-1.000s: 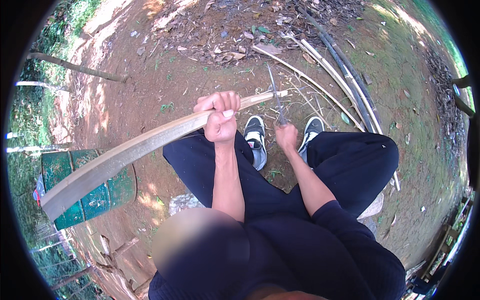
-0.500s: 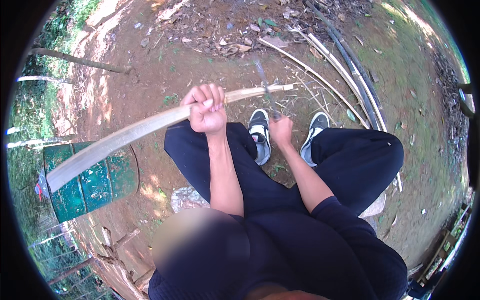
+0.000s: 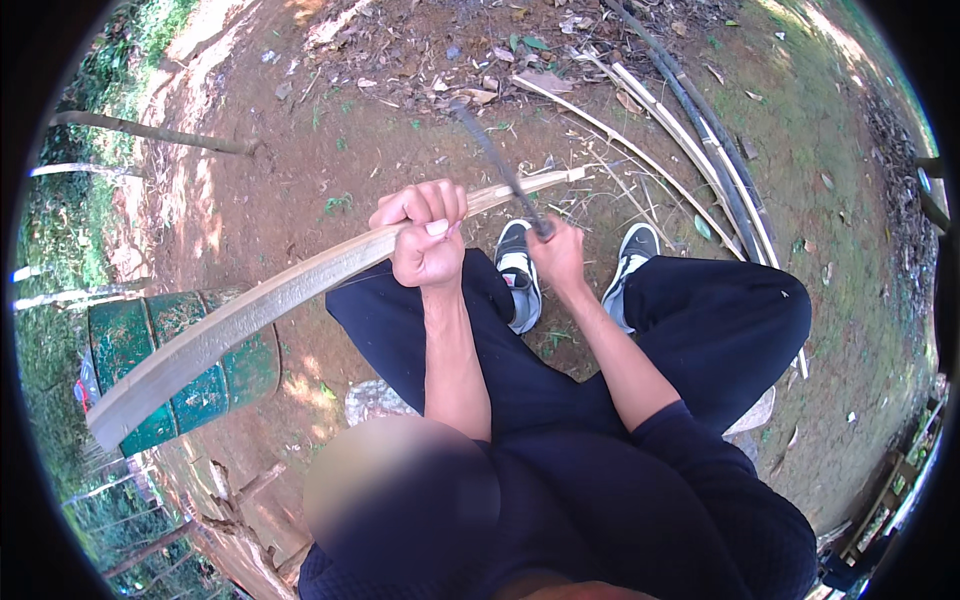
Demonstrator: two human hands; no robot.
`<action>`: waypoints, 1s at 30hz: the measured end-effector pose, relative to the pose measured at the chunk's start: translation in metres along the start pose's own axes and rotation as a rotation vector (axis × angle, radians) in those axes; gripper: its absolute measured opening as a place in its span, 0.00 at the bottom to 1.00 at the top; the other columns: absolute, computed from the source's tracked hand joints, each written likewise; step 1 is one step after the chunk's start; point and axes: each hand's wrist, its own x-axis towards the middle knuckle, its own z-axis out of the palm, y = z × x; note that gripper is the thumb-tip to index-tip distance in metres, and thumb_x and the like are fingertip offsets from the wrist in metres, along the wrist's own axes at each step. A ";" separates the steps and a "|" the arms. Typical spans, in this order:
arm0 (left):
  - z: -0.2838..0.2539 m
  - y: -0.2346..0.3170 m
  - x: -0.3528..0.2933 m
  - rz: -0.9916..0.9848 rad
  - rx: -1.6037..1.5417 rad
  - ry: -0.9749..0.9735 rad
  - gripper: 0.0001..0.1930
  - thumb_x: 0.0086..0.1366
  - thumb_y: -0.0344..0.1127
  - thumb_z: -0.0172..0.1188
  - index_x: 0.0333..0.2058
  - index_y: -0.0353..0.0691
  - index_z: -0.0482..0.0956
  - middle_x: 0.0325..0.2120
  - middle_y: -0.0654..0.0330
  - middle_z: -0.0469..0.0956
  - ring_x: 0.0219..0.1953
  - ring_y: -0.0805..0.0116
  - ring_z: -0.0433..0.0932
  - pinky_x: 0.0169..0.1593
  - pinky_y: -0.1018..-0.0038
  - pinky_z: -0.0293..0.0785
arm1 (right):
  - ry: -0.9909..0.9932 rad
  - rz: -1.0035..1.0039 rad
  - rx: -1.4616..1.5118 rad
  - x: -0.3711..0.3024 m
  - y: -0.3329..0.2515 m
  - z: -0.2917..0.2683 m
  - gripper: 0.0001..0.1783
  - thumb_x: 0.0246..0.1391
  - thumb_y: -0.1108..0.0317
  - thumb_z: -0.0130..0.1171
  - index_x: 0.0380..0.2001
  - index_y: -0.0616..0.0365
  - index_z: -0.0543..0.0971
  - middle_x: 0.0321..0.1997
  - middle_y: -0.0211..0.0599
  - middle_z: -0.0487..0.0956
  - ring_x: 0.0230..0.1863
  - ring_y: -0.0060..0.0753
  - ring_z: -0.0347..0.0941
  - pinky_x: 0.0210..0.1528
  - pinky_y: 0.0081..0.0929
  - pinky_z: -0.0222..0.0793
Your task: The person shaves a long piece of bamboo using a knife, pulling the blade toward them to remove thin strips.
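- The left hand [image 3: 428, 232] is a closed fist, its fingers wrapped around a long strip of wood [image 3: 262, 295].
- The strip slants across the front of the body, its broad end at the lower left, in front of a green barrel [image 3: 252, 372] in this view, and its narrow end beyond the left shoe [image 3: 516, 262].
- The right hand [image 3: 558, 255] is closed around the handle of a long, dark knife [image 3: 486, 150].
- The knife's blade crosses the strip near its narrow end, pointing up and left; whether the two touch, I cannot tell.
- Pale strips [image 3: 608, 132] and dark poles [image 3: 664, 62] lie on the dirt ground [image 3: 300, 180], ahead and to the right.
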 end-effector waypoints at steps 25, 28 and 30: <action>0.015 -0.005 0.025 -0.150 0.011 -0.289 0.18 0.31 0.34 0.55 0.09 0.45 0.51 0.05 0.69 0.51 0.12 0.71 0.52 0.26 0.71 0.51 | -0.010 0.112 -0.268 0.045 0.099 -0.023 0.17 0.49 0.61 0.53 0.25 0.67 0.79 0.30 0.62 0.79 0.37 0.63 0.77 0.46 0.52 0.70; 0.013 -0.006 0.020 -0.120 0.042 -0.153 0.16 0.37 0.33 0.54 0.10 0.44 0.51 0.07 0.67 0.52 0.13 0.72 0.52 0.25 0.70 0.52 | -0.066 0.029 -0.106 0.026 0.014 -0.037 0.14 0.47 0.64 0.54 0.23 0.68 0.77 0.26 0.60 0.78 0.32 0.61 0.77 0.42 0.49 0.70; 0.014 -0.010 0.022 -0.093 0.053 -0.063 0.16 0.40 0.32 0.53 0.11 0.44 0.51 0.07 0.67 0.53 0.13 0.72 0.52 0.25 0.70 0.53 | -0.061 0.007 -0.002 0.017 -0.001 -0.032 0.13 0.47 0.66 0.55 0.22 0.68 0.76 0.23 0.59 0.77 0.28 0.60 0.76 0.39 0.48 0.70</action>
